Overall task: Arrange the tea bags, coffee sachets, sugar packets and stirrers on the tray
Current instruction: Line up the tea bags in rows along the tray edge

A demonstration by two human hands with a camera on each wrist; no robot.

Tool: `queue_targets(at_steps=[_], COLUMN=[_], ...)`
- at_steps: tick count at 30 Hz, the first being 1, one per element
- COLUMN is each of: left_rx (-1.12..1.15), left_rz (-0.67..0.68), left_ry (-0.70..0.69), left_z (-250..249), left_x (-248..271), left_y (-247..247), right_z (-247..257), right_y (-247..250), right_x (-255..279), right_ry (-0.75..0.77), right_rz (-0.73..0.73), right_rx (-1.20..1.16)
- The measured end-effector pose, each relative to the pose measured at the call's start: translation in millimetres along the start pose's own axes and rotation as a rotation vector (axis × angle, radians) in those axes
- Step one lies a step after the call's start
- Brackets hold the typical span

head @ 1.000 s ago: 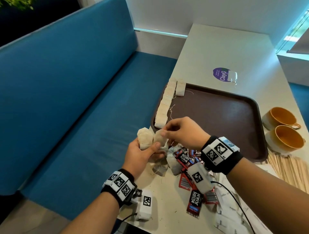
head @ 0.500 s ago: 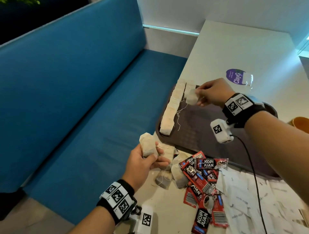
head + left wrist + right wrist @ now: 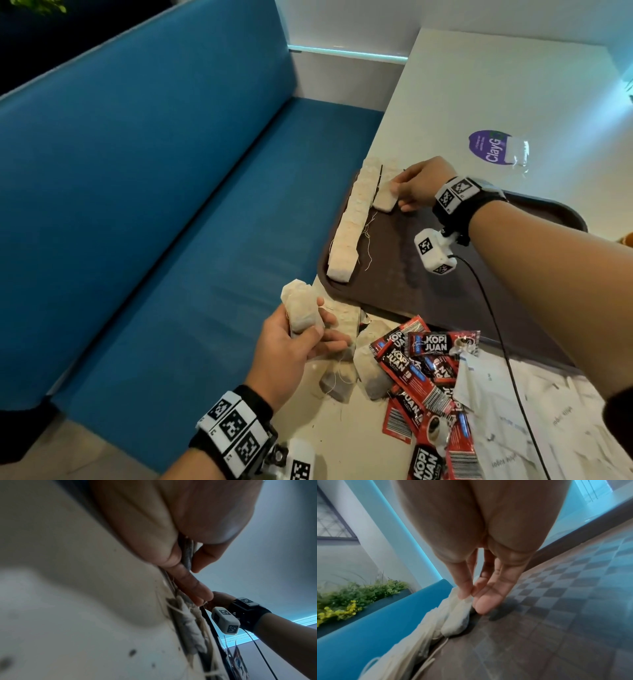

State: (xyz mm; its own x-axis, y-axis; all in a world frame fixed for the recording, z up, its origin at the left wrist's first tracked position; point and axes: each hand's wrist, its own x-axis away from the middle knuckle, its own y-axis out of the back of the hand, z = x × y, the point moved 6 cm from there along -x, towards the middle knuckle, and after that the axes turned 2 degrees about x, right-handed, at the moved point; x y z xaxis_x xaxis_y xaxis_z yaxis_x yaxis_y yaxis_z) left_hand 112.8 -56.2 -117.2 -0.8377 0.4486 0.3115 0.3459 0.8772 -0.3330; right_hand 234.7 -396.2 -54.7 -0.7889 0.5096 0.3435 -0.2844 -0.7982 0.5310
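Note:
A brown tray (image 3: 387, 277) lies on the white table, with a row of tea bags (image 3: 351, 226) along its left edge. My right hand (image 3: 399, 197) pinches the end of one tea bag (image 3: 384, 200) that lies on the tray just right of the row's far end. In the right wrist view, thumb and fingertip of the right hand (image 3: 471, 596) meet on that tea bag (image 3: 455, 620), beside the row (image 3: 412, 649). Near the table's left edge, my left hand (image 3: 318, 329) grips another tea bag (image 3: 301, 310), upright; it shows between the fingers in the left wrist view (image 3: 187, 553).
Loose tea bags (image 3: 342, 377), red coffee sachets (image 3: 428, 347) and white sugar packets (image 3: 531, 411) lie heaped on the table in front of the tray. A purple sticker (image 3: 484, 147) and a clear plastic bag (image 3: 517, 152) lie beyond it. A blue bench (image 3: 171, 240) runs along the left.
My right hand took a tea bag from beside the left hand, carried it to the tray's far left and lowered it next to the row. The left hand kept its tea bag.

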Motion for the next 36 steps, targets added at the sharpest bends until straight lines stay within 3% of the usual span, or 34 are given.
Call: queue_targets(at_steps=[8,36], left_rx=[0.008,0.004], left_rz=[0.002,0.002], left_ry=[-0.001,-0.014], left_z=[1,-2], left_x=[0,1], left_y=[0,-1], right_z=[-1,-13], right_y=[1,-9], right_x=[-8,-46], right_ry=[-0.010,-0.059], right_rz=[-0.100,-0.034], right_rx=[-0.048,-0.003])
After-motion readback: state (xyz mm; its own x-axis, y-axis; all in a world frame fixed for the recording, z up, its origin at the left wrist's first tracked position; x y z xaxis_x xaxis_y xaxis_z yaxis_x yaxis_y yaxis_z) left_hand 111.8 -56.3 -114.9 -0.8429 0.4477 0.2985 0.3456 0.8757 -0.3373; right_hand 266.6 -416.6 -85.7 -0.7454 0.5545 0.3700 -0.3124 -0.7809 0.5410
